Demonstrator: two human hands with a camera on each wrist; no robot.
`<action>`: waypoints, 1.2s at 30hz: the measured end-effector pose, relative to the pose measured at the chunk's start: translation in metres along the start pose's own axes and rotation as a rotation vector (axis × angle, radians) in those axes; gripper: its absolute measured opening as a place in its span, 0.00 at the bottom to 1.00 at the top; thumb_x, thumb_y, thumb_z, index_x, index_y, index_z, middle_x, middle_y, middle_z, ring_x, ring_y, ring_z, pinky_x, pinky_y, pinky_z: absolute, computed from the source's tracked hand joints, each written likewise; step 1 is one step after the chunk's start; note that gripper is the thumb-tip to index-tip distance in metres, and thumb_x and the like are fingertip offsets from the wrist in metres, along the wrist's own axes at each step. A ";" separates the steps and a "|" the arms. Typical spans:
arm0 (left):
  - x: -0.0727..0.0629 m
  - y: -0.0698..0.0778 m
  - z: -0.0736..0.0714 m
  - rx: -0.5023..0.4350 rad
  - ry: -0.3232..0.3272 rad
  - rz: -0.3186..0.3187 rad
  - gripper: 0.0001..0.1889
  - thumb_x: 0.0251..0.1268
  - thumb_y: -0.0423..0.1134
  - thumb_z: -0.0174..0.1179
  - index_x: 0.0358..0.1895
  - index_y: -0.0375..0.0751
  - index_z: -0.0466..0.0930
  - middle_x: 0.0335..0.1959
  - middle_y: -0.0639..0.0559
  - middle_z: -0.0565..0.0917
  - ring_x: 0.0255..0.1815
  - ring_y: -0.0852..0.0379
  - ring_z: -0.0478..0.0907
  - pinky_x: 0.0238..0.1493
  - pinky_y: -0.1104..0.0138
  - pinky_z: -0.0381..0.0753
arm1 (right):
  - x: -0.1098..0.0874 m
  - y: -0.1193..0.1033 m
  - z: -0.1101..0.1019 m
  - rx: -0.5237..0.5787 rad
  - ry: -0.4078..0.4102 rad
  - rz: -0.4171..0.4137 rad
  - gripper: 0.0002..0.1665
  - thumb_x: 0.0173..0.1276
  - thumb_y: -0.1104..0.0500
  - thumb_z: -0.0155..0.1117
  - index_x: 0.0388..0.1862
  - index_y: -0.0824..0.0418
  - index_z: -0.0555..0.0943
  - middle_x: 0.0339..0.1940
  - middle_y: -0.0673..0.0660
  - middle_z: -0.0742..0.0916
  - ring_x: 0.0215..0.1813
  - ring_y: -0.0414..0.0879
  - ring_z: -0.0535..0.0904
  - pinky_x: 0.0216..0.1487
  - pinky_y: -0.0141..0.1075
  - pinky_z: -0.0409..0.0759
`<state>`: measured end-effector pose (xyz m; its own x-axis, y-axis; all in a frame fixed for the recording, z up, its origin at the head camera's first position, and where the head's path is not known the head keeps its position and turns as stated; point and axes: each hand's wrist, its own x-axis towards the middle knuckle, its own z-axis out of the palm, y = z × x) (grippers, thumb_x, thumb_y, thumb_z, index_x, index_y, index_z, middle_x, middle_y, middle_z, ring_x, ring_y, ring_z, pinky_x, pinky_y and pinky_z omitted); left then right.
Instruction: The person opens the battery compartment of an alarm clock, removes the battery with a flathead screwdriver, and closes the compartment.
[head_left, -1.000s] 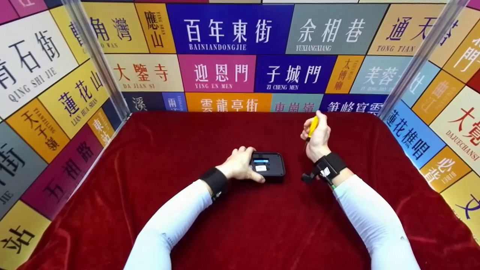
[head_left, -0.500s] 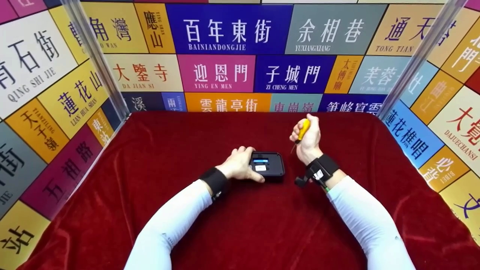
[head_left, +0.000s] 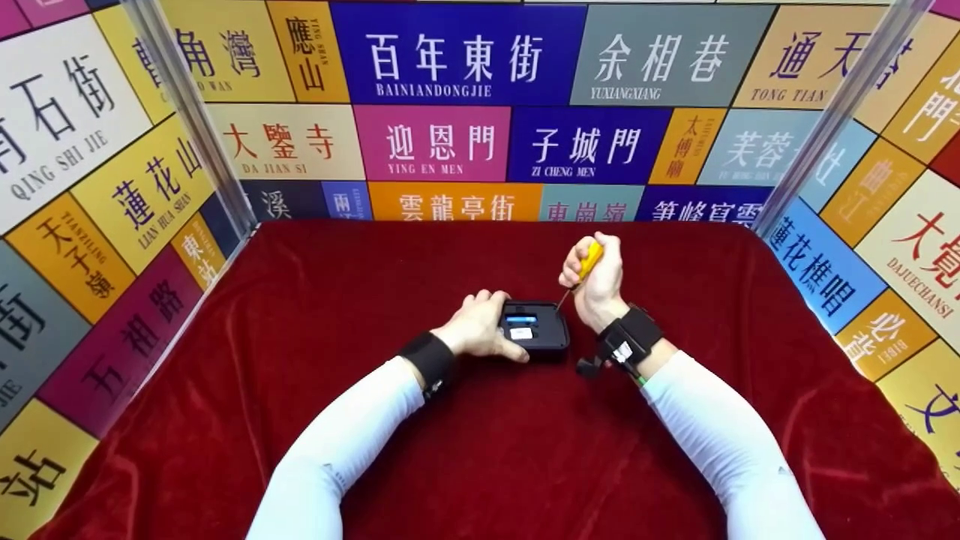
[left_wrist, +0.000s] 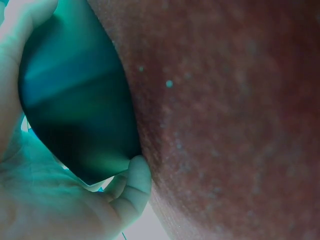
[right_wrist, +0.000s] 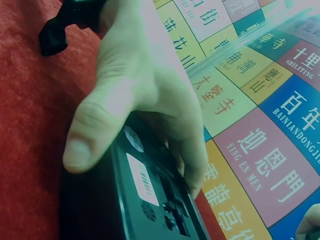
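Observation:
A black rectangular device (head_left: 547, 330) lies on the cloth in the head view. A white label and a blue strip that looks like a battery show in its upper face. My left hand (head_left: 478, 326) grips its left end, thumb along the near side and fingers over the far side. The right wrist view shows the same device (right_wrist: 137, 220) up close, with a barcode label (right_wrist: 143, 179) beside a recess. My right hand (head_left: 594, 277) holds a screwdriver by its yellow handle (head_left: 591, 259). The thin shaft slants down to the device's far right corner; whether the tip touches cannot be told.
Dark red cloth (head_left: 450, 450) covers the table. Behind and at both sides stand walls of coloured sign panels (head_left: 435, 142). Clear upright posts (head_left: 202, 127) rise at the back corners. Each wrist wears a black band (head_left: 429, 360).
My right hand has moved left and slightly down with the screwdriver, bringing its tip from beside the device to its far right corner. My left hand and the device have stayed in place.

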<state>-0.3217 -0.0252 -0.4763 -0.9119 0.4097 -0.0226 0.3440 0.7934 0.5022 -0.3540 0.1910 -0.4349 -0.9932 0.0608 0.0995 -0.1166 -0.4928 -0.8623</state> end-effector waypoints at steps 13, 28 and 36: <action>0.000 0.000 -0.001 0.008 -0.002 0.000 0.56 0.45 0.61 0.89 0.78 0.41 0.73 0.67 0.37 0.80 0.70 0.36 0.76 0.73 0.48 0.83 | -0.002 0.017 0.012 -0.026 -0.108 0.036 0.33 0.88 0.43 0.37 0.18 0.49 0.65 0.12 0.45 0.68 0.15 0.39 0.59 0.22 0.33 0.59; 0.001 -0.001 0.002 0.013 -0.003 0.007 0.57 0.44 0.61 0.90 0.77 0.41 0.73 0.67 0.37 0.80 0.70 0.35 0.76 0.72 0.47 0.83 | -0.002 0.029 0.017 -0.053 -0.116 0.065 0.31 0.88 0.46 0.38 0.18 0.50 0.64 0.13 0.45 0.66 0.15 0.39 0.59 0.22 0.33 0.58; 0.001 -0.001 0.001 0.013 -0.005 0.005 0.57 0.45 0.61 0.90 0.78 0.40 0.72 0.68 0.37 0.80 0.70 0.34 0.76 0.73 0.47 0.83 | -0.002 0.032 0.021 -0.144 -0.150 0.019 0.31 0.86 0.47 0.42 0.17 0.50 0.61 0.12 0.45 0.66 0.14 0.38 0.59 0.21 0.34 0.58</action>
<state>-0.3224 -0.0251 -0.4770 -0.9089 0.4162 -0.0241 0.3518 0.7967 0.4915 -0.3562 0.1573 -0.4521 -0.9859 -0.0822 0.1461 -0.1069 -0.3630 -0.9256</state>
